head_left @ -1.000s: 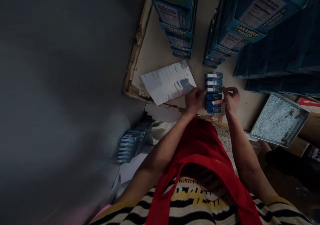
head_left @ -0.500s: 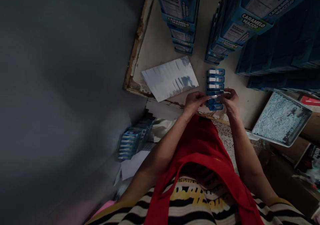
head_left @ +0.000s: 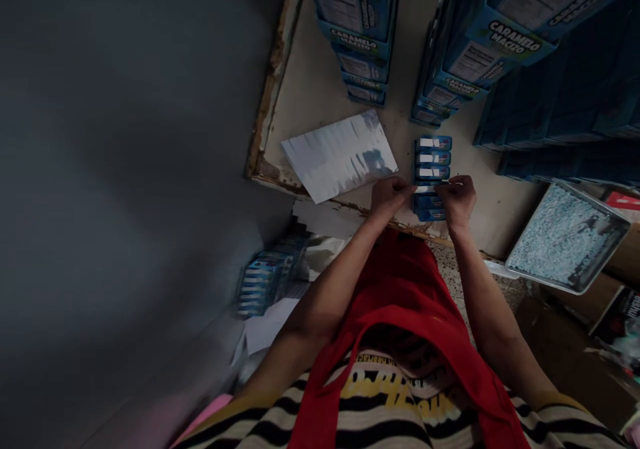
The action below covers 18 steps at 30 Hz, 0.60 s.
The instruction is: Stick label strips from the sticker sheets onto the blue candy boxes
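Observation:
Several small blue packs (head_left: 434,158) lie in a column near the table's front edge. The three farthest ones each bear a white strip. Over the fourth pack, a white strip (head_left: 425,189) is stretched between my two hands. My left hand (head_left: 389,196) pinches the strip's left end. At its right end my right hand (head_left: 457,199) is closed on it, the fingertips at the pack's right side. Left of the packs lies a shiny whitish sheet (head_left: 340,156) with part of its surface bare.
Tall stacks of blue boxes (head_left: 363,42) and more boxes (head_left: 463,89) stand at the back of the table (head_left: 313,96). A metal tray of pale blue pieces (head_left: 565,236) is at the right. Blue packs (head_left: 260,282) lie low at the left, beside a wall.
The strip has moved slightly away from me, down toward the fourth pack. My right hand has turned a little, its fingers now more curled.

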Motion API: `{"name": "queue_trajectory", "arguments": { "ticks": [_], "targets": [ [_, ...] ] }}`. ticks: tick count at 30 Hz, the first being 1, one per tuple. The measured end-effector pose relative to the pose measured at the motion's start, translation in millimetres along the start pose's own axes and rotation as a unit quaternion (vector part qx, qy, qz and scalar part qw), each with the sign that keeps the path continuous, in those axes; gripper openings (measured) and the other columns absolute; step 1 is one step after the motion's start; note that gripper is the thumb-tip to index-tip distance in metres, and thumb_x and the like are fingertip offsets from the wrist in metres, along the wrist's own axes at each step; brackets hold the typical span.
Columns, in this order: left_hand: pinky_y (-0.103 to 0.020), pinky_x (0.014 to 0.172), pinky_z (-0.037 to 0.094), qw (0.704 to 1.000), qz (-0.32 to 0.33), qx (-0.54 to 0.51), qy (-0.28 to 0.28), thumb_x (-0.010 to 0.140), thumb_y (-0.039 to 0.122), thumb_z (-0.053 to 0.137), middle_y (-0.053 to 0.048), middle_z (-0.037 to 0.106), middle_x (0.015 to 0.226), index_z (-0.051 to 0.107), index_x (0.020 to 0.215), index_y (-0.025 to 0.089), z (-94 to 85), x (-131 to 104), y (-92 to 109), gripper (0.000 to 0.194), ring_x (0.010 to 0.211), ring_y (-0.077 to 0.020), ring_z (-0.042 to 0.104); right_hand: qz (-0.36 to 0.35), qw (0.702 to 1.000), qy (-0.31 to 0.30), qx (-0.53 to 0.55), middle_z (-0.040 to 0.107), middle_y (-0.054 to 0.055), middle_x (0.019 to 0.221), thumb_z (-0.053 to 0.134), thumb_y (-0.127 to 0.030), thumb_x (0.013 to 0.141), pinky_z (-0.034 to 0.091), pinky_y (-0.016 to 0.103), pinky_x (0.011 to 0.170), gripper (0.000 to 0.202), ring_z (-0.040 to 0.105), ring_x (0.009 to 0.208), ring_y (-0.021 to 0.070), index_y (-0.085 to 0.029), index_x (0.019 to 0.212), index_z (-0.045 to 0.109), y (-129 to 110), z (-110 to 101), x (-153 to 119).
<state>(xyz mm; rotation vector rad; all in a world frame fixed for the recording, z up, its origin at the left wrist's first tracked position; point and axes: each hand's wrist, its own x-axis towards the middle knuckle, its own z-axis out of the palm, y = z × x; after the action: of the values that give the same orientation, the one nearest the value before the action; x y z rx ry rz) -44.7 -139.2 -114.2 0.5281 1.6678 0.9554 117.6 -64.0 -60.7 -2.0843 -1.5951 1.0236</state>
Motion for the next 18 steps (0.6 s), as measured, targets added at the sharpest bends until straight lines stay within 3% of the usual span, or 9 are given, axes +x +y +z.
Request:
{"name": "queue_trajectory", "arguments": {
  "ticks": [7,13,15,18],
  "targets": [
    [-0.027,0.060,0.042,1.000,-0.008,-0.006,0.003,0.080,0.040,0.082,0.000,0.064,0.060,0.074,0.072,0.021,4.1,5.3,-8.2,0.022,0.065,-0.0181,0.063,-0.020,0.998,0.017,-0.063,0.071,-0.001,0.076,0.064,-0.031,0.077,0.045,0.031,0.072,0.019,0.068,0.073,0.0223,-0.027,0.093,0.056,-0.6,4.0,0.2],
    [-0.026,0.067,0.045,0.999,-0.022,-0.036,0.023,0.082,0.034,0.083,0.002,0.068,0.068,0.073,0.074,0.020,16.7,9.8,-18.5,0.019,0.071,-0.0160,0.064,-0.048,0.991,0.027,-0.122,0.071,0.001,0.088,0.074,-0.042,0.074,0.046,0.034,0.078,0.031,0.065,0.081,0.0228,-0.027,0.094,0.056,3.5,-4.6,3.5],
    [-0.026,0.071,0.049,0.993,-0.056,-0.086,0.054,0.081,0.028,0.085,0.002,0.071,0.075,0.071,0.081,0.019,28.8,6.8,-22.1,0.016,0.075,-0.0153,0.066,-0.040,0.990,0.033,-0.132,0.068,0.003,0.090,0.078,-0.049,0.070,0.047,0.035,0.078,0.036,0.062,0.081,0.0223,-0.026,0.087,0.057,9.2,-9.0,8.7],
    [-0.027,0.066,0.051,0.974,-0.139,-0.157,0.091,0.079,0.024,0.087,0.002,0.070,0.081,0.066,0.092,0.019,47.8,1.1,-24.4,0.025,0.068,-0.0143,0.065,0.000,0.996,-0.029,-0.079,0.066,0.000,0.080,0.080,-0.057,0.068,0.046,0.034,0.072,0.043,0.062,0.074,0.0215,-0.024,0.088,0.062,15.1,-11.6,15.6]
  ]
}}
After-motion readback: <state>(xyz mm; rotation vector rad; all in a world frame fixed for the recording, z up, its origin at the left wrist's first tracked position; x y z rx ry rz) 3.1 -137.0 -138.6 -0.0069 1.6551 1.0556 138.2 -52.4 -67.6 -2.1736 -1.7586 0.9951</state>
